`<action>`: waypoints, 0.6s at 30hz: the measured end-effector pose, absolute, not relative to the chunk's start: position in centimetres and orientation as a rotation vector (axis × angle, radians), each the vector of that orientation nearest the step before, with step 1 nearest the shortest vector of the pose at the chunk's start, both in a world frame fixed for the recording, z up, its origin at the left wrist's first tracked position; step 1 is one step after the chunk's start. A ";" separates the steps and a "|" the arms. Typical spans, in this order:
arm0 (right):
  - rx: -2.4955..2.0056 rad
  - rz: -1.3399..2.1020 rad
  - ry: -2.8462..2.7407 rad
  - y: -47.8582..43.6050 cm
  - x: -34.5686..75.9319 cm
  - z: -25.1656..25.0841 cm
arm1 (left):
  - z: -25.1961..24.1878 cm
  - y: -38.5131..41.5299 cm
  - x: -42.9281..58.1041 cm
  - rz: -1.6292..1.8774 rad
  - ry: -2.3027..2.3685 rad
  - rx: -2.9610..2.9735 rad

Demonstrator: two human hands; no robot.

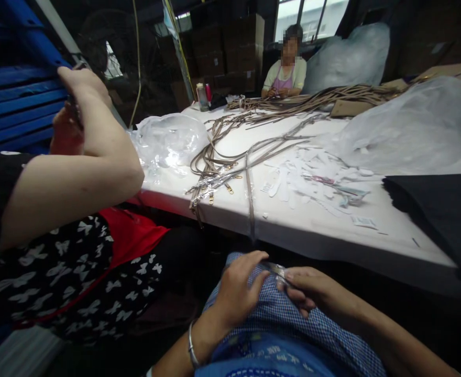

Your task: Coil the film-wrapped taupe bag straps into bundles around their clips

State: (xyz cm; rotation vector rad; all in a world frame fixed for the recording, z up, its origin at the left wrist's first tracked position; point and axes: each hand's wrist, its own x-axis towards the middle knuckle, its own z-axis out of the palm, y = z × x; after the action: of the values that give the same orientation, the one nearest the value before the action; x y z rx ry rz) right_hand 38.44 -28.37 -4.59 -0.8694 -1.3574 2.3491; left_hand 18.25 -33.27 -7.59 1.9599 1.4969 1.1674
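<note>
Over the blue checked cloth on my lap, my right hand [301, 288] is closed, with a small shiny piece [276, 270] pinched between thumb and fingers. It looks metallic or wrapped in clear film; its exact kind is not plain. My left hand [240, 288], with a silver bangle at the wrist, is just left of it, thumb and fingers apart and nothing visible in it. Beyond both hands, a brown strap [249, 188] in clear film hangs over the edge of the white table [293, 220]. More straps with gold clasps [210, 157] lie on the table.
Scraps of white paper [289, 180] and clear plastic bags [407, 131] cover parts of the table. Black cloth [438, 214] lies at the right. A co-worker's bent arm [105, 141] is close on my left. Another person [285, 73] sits across the table by more straps.
</note>
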 end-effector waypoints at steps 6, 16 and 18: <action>-0.629 2.231 -1.071 -28.3 38.0 -1.2 | -8.5 -33.3 21.8 1.259 1.296 1.724; -0.726 1.644 -1.003 -25.9 39.6 2.2 | -7.1 -31.6 20.7 1.198 1.163 1.652; -0.700 1.625 -1.009 -26.1 40.1 3.1 | -7.0 -30.8 20.3 1.169 1.382 1.943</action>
State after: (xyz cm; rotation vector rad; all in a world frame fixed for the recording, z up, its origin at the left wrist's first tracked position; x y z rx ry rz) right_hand 40.13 -26.07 3.14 -0.7001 -1.0093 1.6248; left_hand 20.32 -30.83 -7.04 1.9426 1.3821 1.1691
